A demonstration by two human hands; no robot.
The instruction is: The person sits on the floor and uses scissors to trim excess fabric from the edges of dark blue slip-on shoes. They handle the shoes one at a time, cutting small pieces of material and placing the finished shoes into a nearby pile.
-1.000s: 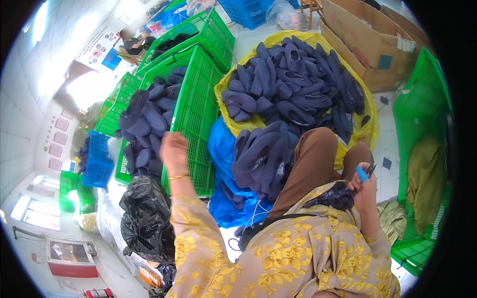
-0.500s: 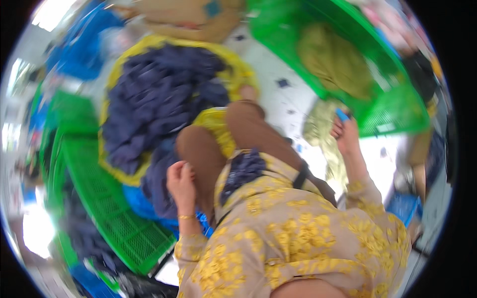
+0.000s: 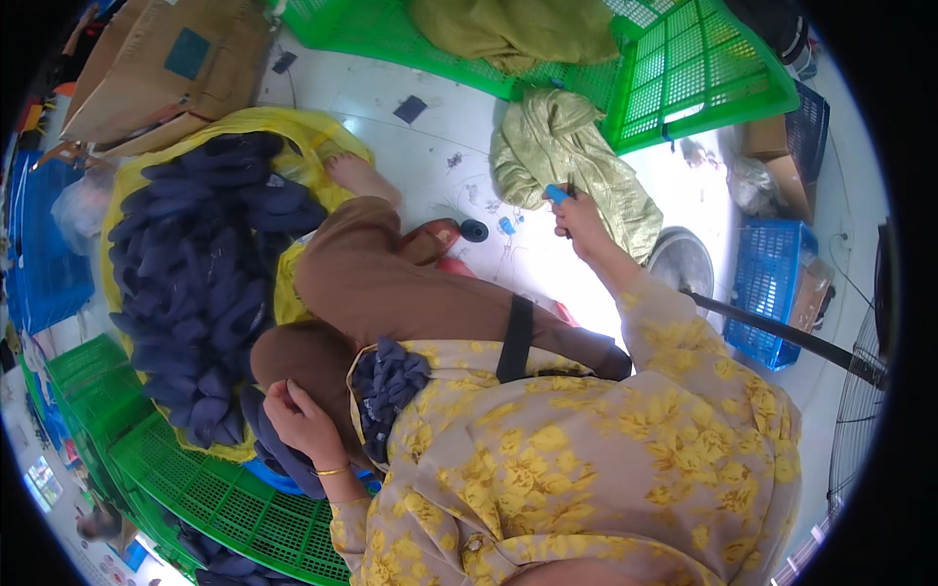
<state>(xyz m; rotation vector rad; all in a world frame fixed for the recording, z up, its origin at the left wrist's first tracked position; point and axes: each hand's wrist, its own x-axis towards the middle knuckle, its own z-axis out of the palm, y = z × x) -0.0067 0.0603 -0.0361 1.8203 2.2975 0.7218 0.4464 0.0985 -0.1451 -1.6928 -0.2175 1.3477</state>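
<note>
My right hand (image 3: 578, 217) reaches out to the right over the white floor and is closed around a small blue-handled tool (image 3: 557, 193), next to a crumpled olive-green cloth (image 3: 572, 166). My left hand (image 3: 301, 418) rests by my knee with its fingers curled on a dark navy fabric piece (image 3: 283, 457). A bundle of the same navy pieces (image 3: 389, 383) lies in my lap. To my left a yellow sack (image 3: 293, 146) holds a big heap of navy pieces (image 3: 210, 283).
Green plastic crates stand at the lower left (image 3: 215, 498) and upper right (image 3: 703, 78), with more olive cloth (image 3: 508, 29) in the upper one. Cardboard boxes (image 3: 166, 68) sit at the top left, a blue basket (image 3: 772, 283) and a fan (image 3: 682, 262) at the right. A black spool (image 3: 474, 230) lies on the floor.
My view has swung from the left crates to the right side. My left hand left the green crate's edge and came down by my knee; my right hand stretched out toward the olive cloth.
</note>
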